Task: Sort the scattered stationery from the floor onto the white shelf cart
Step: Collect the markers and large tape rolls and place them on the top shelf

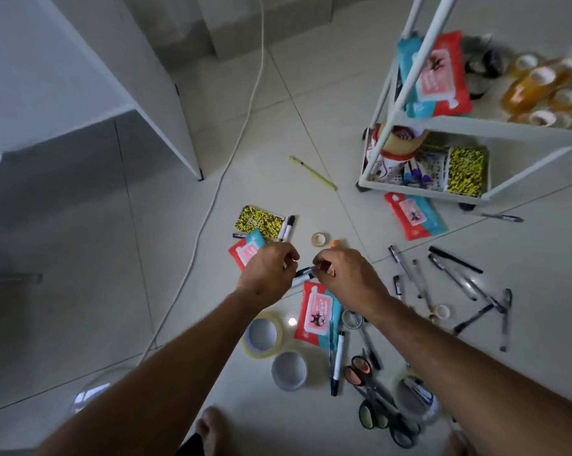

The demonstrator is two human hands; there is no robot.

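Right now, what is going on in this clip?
A person is picking stationery off the floor. The left hand grips markers, and the right hand pinches a small orange item beside them. Pens, scissors and tape rolls lie scattered below. The white shelf cart already holds wipe packs and tape.

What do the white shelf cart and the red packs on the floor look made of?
White shelf cart: probably painted metal, judging by thin straight tubes and an even matte coat. Red-and-teal flat pack: soft glossy plastic film, slightly puffed, with a printed label flap.
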